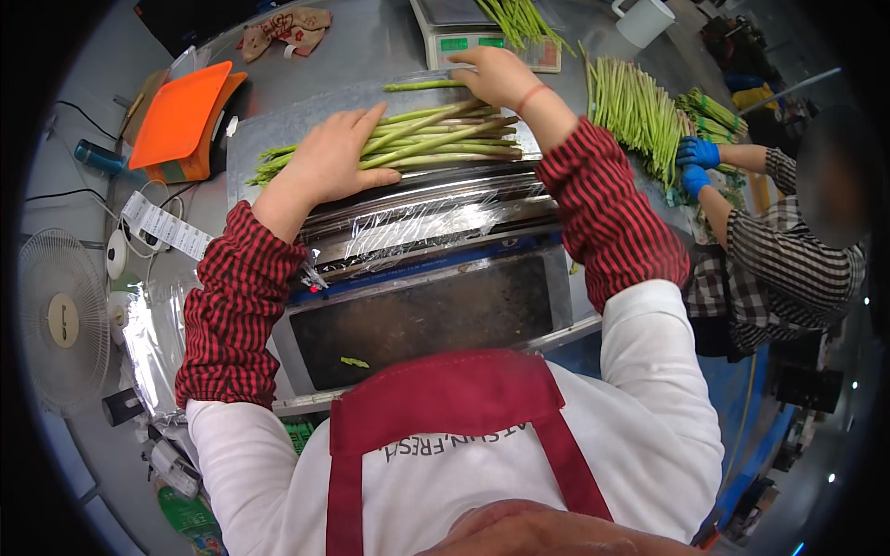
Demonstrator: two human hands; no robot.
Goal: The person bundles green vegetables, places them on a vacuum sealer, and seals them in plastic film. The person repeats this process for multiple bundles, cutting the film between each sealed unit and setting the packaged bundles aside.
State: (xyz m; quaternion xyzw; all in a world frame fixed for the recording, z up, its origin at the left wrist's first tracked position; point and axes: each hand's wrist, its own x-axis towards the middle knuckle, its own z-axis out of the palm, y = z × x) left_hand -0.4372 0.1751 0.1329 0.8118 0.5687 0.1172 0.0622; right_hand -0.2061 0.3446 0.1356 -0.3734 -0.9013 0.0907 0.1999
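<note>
A loose bunch of green asparagus spears (pixel 445 139) lies crosswise on the steel surface behind a film-wrapping machine (pixel 417 222). Its tips point left, its cut ends right. My left hand (pixel 327 156) is over the tip half, thumb at the near side and fingers at the far side, gripping the spears. Just beyond the bunch, a single asparagus spear (pixel 424 85) points left, its cut end within the fingers of my right hand (pixel 497 76). The fingertips there are partly hidden. Clear film (pixel 417 236) stretches over the machine's rollers nearest me.
A digital scale (pixel 494 52) bearing asparagus stands at the back. Orange trays (pixel 184 115) are at left, near a fan (pixel 64 320). To the right, a person's blue-gloved hands (pixel 697 153) touch an asparagus pile (pixel 633 104). A dark plate (pixel 424 320) fronts the machine.
</note>
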